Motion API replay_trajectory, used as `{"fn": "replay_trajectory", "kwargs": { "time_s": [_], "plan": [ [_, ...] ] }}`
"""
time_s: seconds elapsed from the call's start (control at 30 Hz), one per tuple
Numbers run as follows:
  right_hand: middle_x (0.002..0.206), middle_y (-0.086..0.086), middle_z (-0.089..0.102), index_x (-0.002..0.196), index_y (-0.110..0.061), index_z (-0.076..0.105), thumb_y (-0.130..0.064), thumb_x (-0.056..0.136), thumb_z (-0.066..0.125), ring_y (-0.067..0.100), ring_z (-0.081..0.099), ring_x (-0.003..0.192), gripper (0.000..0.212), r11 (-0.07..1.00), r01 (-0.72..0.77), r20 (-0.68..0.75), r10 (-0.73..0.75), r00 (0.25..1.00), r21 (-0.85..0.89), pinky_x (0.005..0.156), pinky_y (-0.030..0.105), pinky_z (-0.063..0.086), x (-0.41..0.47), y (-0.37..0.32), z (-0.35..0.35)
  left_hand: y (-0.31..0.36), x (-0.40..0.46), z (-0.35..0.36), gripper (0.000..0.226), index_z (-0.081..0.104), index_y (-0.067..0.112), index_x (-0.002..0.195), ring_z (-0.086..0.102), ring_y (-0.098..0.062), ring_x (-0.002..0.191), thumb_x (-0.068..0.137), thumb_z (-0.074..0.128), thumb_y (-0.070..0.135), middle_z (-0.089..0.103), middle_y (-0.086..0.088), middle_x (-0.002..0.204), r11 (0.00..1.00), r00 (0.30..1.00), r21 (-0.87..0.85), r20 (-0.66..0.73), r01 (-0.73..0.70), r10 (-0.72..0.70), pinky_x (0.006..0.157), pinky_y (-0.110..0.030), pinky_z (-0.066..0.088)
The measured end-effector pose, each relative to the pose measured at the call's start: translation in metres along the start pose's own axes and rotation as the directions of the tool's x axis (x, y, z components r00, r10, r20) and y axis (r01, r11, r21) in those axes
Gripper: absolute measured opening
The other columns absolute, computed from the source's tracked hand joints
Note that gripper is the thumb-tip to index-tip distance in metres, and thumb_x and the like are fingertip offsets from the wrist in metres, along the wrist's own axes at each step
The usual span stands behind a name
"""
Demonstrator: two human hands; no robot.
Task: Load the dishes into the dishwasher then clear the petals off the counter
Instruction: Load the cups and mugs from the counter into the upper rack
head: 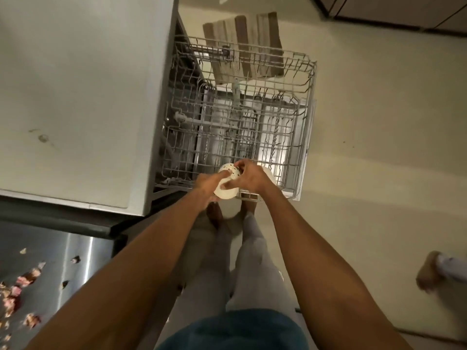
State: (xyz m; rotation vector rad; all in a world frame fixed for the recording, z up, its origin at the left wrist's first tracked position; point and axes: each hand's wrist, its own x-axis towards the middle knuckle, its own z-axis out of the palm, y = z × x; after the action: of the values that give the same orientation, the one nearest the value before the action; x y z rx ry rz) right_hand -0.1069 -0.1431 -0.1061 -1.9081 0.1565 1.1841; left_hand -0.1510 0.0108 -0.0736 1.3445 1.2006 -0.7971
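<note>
Both hands hold a small white speckled bowl (228, 181) over the near edge of the pulled-out upper dishwasher rack (300, 102). My left hand (207, 184) grips the bowl from the left, its fingers curled around the side. From the right, my right hand (250, 176) has its fingers over the bowl's rim. Another white dish (270, 176) shows just behind my right hand, in the rack's near right part. Pink and beige petals (22, 281) lie scattered on the steel surface at lower left.
A pale counter top (75, 97) fills the left side, next to the open dishwasher. A striped mat (242, 44) lies on the floor beyond the rack. Another person's foot (432, 271) stands at the right edge. My own legs and feet are below the rack.
</note>
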Motion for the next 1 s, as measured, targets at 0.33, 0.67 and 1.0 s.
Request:
{"fn": "replay_trajectory", "kwargs": {
  "time_s": [0.33, 0.67, 1.0],
  "plan": [
    [0.107, 0.002, 0.07, 0.123, -0.012, 0.065, -0.04, 0.057, 0.099, 0.022, 0.067, 0.097, 0.079, 0.968, 0.043, 0.18, 0.002, 0.984, -0.249, 0.087, 0.038, 0.057, 0.07, 0.008, -0.015, -0.013, 0.062, 0.012, 0.06, 0.071, 0.008, 0.112, 0.074, -0.029, 0.085, 0.077, 0.08, 0.056, 0.075, -0.012, 0.098, 0.997, 0.99, 0.037, -0.127, 0.071, -0.066, 0.061, -0.037, 0.062],
    [0.112, 0.002, 0.071, 0.128, -0.013, 0.066, -0.041, 0.056, 0.099, 0.022, 0.067, 0.099, 0.085, 0.944, 0.067, 0.227, 0.008, 0.974, -0.322, 0.09, 0.04, 0.058, 0.103, 0.016, -0.026, -0.001, 0.098, 0.018, 0.077, 0.057, 0.005, 0.131, 0.072, -0.026, 0.072, 0.081, 0.073, 0.062, 0.071, -0.014, 0.103, 0.942, 0.994, 0.333, -0.112, 0.042, -0.005, 0.041, -0.024, 0.05],
    [0.133, 0.004, 0.067, 0.138, -0.018, 0.062, -0.041, 0.062, 0.097, 0.025, 0.063, 0.117, 0.087, 0.955, 0.088, 0.254, -0.013, 0.967, -0.285, 0.097, 0.037, 0.052, 0.108, 0.025, -0.023, -0.004, 0.101, 0.015, 0.062, 0.053, 0.005, 0.136, 0.064, -0.02, 0.072, 0.1, 0.051, 0.055, 0.069, -0.016, 0.113, 0.924, 1.0, 0.383, 0.001, 0.007, -0.008, 0.047, -0.026, 0.049]
  ]
}}
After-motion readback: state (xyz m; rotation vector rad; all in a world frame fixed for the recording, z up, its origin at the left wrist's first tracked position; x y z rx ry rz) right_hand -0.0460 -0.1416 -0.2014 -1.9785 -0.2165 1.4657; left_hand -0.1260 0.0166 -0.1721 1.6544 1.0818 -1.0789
